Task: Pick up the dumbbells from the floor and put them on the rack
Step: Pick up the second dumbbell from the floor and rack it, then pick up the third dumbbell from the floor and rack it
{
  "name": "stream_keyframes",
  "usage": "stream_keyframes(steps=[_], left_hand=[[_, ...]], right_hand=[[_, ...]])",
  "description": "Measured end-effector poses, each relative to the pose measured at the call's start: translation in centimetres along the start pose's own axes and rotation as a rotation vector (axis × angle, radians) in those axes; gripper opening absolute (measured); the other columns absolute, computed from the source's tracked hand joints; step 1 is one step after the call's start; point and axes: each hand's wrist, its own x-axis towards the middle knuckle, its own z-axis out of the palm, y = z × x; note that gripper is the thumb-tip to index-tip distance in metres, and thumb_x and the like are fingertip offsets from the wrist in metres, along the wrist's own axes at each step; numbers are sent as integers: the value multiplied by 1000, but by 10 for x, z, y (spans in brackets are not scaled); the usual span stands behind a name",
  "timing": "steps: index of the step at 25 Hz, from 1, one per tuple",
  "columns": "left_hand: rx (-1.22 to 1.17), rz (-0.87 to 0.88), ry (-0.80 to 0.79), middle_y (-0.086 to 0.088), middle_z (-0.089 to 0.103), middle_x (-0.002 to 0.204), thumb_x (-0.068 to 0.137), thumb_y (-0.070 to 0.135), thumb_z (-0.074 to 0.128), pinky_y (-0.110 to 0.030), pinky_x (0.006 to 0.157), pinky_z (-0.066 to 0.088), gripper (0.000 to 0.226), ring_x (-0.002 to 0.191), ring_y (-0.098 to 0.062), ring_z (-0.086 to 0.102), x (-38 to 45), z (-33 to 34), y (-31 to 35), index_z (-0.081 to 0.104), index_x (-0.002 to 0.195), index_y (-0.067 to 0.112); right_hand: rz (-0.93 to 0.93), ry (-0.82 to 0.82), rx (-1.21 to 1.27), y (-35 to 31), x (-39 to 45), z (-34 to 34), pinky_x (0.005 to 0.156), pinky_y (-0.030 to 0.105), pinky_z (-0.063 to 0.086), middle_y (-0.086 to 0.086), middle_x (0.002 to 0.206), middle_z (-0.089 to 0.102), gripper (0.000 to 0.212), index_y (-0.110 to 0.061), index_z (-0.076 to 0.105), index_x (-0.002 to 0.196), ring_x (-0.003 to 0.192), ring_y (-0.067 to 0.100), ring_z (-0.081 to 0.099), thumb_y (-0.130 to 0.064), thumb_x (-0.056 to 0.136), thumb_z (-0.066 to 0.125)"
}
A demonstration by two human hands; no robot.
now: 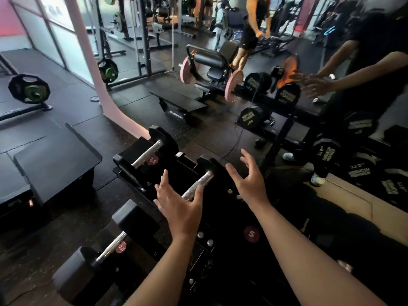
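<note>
A black dumbbell rack [223,208] runs below me, with red weight stickers. Three black hex dumbbells with chrome handles lie on it: one at the far end [148,153], one in the middle [199,181], one nearest me at the lower left [111,247]. My left hand [176,202] is open, fingers spread, its thumb just over the middle dumbbell's handle. My right hand [249,180] is open too, hovering right of that dumbbell's far head. Neither hand holds anything.
A mirror [344,184] on the right reflects me and large dumbbells. A flat black bench [57,160] stands to the left. Farther off are a machine with pink plates [234,85], a loaded barbell [29,91], squat racks and another person [254,29].
</note>
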Motion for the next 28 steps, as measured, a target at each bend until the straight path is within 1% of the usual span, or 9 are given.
stream_keyframes(steps=[5,10,14,16,17,19,21,24,28], left_hand=[[-10,188,-229,-5,37,157,82,47,75,-52,123,9,88,150,-27,25,-25,14,60,29,154,23],[-126,355,-586,3,53,142,93,39,67,-36,111,40,54,131,-11,49,-117,28,111,51,142,24],[-152,459,-836,13,69,119,94,41,65,-33,97,53,33,111,-3,64,-224,33,139,65,125,29],[-165,528,-959,14,72,108,95,36,65,-27,90,55,26,100,1,67,-321,31,156,69,119,25],[-182,513,-981,14,73,104,96,35,66,-25,87,55,25,96,1,67,-339,31,159,70,117,24],[-219,537,-1129,11,74,101,95,34,66,-25,86,55,22,96,-5,70,-445,21,166,71,114,24],[-203,583,-1343,8,76,100,92,37,65,-28,88,54,23,97,-9,71,-569,0,163,73,109,25],[-196,585,-1636,8,75,98,91,35,66,-24,85,52,17,95,-7,69,-737,-44,158,74,104,26],[-142,667,-2016,10,70,99,96,27,66,-9,75,46,14,88,0,64,-928,-119,140,70,108,24]], right_hand=[[3,182,51,-29,-52,-76,101,24,34,-11,144,51,62,-42,40,148,130,1,46,-60,91,59],[83,412,122,-25,-159,-176,98,23,44,-17,128,61,48,-34,52,142,119,2,57,-54,99,51],[176,628,112,-8,-287,-254,94,34,53,-15,109,69,38,-33,65,124,100,10,68,-53,93,57],[232,744,97,3,-388,-304,88,36,56,-11,99,71,22,-35,69,113,94,14,70,-43,95,60],[238,751,77,2,-408,-310,87,38,57,-11,97,72,17,-37,70,109,92,14,71,-39,95,60],[264,870,49,11,-516,-349,87,44,57,-8,98,74,15,-39,71,104,92,14,71,-37,92,61],[340,1006,9,22,-645,-379,87,43,55,-6,99,74,16,-40,70,101,93,15,71,-39,88,61],[467,1195,-1,26,-813,-403,90,41,55,-6,102,74,21,-32,70,110,97,14,70,-35,92,60],[650,1453,-8,22,-1005,-417,88,34,52,-7,104,73,26,-31,67,118,99,13,67,-40,95,57]])
